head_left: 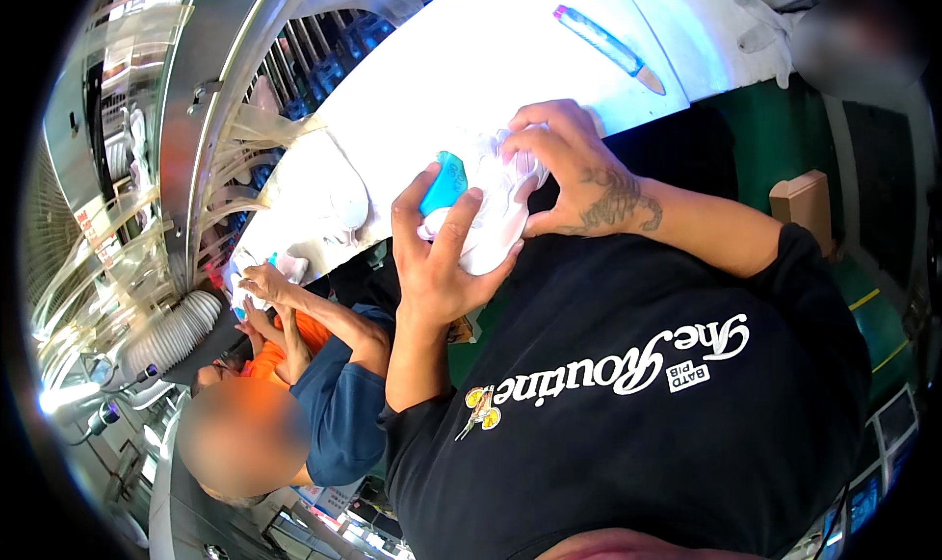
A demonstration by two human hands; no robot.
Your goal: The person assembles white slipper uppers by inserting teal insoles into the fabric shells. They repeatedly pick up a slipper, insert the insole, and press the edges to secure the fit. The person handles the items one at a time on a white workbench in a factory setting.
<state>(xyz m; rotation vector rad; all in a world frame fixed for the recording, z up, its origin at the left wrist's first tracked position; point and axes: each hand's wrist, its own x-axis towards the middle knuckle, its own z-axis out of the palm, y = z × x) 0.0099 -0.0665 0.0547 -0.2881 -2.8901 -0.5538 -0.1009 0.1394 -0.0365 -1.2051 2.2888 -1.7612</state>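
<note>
A white shoe (493,222) is held between my two hands near the front edge of the white table. My left hand (428,266) grips it from the left, fingers spread around a teal patch or insert (446,182) and the thumb near the shoe's lower end. From the right, my right hand (574,168) curls its fingers over the upper part, with the thumb low on its side. Glare washes out the shoe's far part, and its exact outline there is hard to make out.
On the white table (442,79) lies a blue-handled tool with a tan tip (610,50), perhaps a brush. Another white shoe-like piece (343,195) rests to the left. Machinery with tubing (265,133) borders the table. Co-workers (343,403) sit at left; a gloved hand (763,30) shows far right.
</note>
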